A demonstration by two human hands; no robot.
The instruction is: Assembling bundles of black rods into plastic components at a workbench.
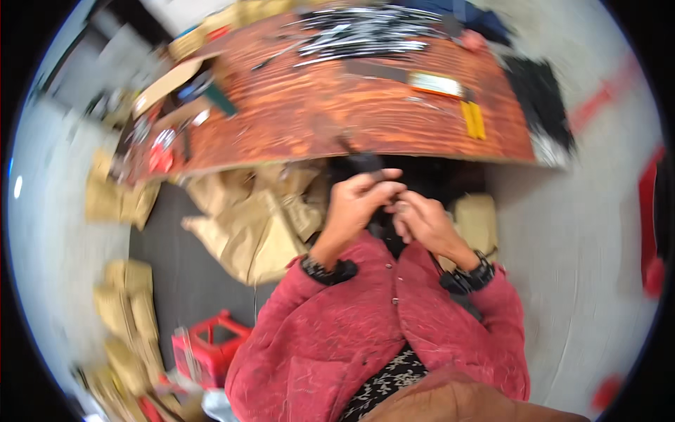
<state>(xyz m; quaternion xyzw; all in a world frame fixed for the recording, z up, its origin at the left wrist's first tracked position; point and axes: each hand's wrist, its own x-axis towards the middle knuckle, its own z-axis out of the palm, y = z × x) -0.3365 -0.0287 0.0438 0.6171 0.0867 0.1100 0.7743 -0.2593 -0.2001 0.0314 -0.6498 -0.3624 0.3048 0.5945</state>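
My left hand [356, 200] is closed round a dark, blurred item [364, 163], whose dark end points up over the near edge of the wooden table [281, 126]. I cannot make out its kind. My right hand [425, 224] is closed beside the left, its fingertips meeting the left fingers. Whatever sits between the right fingers is hidden by them. Both hands are in front of my chest, just off the table edge.
A heap of thin metallic and black rods [365, 35] lies at the table's far side. Yellow-handled pliers or cutters [474, 119] lie at right, black strands [540, 98] hang over the right edge. An open cardboard box [169, 88] stands left. Brown paper [260, 232] is below, a red stool [211, 344] lower left.
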